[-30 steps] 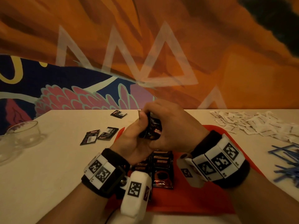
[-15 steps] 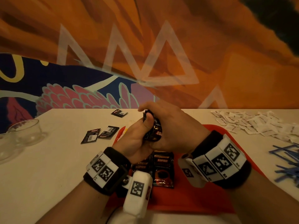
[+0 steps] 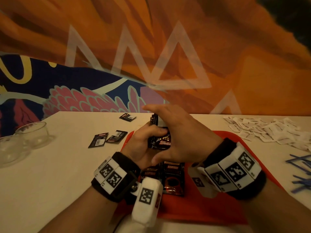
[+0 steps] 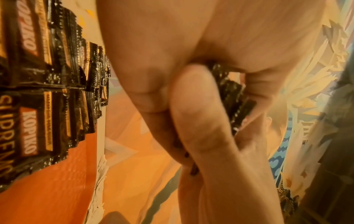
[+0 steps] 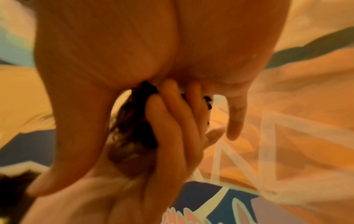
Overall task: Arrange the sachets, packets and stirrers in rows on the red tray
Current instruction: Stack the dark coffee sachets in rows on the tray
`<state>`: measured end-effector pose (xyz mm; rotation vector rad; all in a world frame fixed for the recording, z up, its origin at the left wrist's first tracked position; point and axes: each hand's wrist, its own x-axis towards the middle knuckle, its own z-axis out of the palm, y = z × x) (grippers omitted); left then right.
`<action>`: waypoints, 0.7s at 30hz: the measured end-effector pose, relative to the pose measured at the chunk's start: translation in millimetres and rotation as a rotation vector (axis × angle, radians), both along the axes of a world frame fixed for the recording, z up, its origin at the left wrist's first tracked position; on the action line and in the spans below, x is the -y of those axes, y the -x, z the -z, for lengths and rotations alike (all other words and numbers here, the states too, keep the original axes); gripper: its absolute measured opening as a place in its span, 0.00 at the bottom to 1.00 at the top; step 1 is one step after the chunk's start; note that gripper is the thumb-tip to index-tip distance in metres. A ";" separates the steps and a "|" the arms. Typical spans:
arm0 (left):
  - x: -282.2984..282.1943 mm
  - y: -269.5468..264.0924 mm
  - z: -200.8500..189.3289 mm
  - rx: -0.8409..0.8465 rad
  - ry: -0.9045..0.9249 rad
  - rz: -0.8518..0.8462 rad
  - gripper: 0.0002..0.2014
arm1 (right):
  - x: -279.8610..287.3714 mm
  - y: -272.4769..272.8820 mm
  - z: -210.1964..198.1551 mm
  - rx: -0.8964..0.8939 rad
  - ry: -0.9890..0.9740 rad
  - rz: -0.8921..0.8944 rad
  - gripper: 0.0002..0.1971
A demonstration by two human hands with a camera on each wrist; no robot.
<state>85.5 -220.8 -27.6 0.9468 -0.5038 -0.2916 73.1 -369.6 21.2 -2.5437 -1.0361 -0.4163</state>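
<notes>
Where cream table (image 3: 50, 165) meets mural wall (image 3: 235, 64), left hand (image 3: 143, 143) clasping coffee packets (image 3: 161, 140), right hand (image 3: 183, 137) spread over them

dim, warm orange light throughout; the head view bends at its edges, the stirrers (image 3: 301, 181) at 3 o'clock smear, and both wrist views are soft and blurred.
</notes>
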 end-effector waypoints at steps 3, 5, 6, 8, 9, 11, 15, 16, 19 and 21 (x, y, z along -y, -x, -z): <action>1.0 -0.7 -0.5 -0.018 -0.048 -0.066 0.11 | -1.4 -2.2 0.0 0.013 0.014 0.028 0.61; 2.3 -0.5 -1.4 -0.029 -0.083 -0.106 0.10 | -1.4 -5.1 1.8 0.031 0.005 0.038 0.60; 3.3 0.2 -2.6 -0.032 -0.096 -0.128 0.09 | -0.8 -6.2 3.0 0.013 -0.011 0.030 0.61; 3.7 0.6 -6.1 -0.027 -0.115 -0.179 0.09 | 1.1 -7.6 4.2 -0.052 -0.082 -0.001 0.62; 2.9 0.3 -7.7 -0.024 -0.123 -0.212 0.11 | 2.5 -9.1 4.1 -0.087 -0.154 -0.004 0.62; -1.3 -2.3 -10.1 -0.025 -0.124 -0.282 0.17 | 7.3 -15.5 4.3 -0.159 -0.345 0.066 0.58; -6.6 -6.9 -9.2 -0.070 -0.104 -0.347 0.22 | 13.9 -27.5 7.8 -0.339 -0.589 0.123 0.28; -5.9 -6.8 -9.3 -0.085 -0.104 -0.353 0.22 | 14.0 -29.5 9.0 -0.337 -0.625 0.109 0.19; -5.6 -5.3 -12.8 -0.112 -0.069 -0.315 0.20 | 14.3 -31.7 9.2 -0.239 -0.735 0.113 0.07; -8.7 -8.3 -14.0 -0.178 -0.005 -0.290 0.16 | 15.9 -31.2 7.9 -0.127 -0.813 0.139 0.10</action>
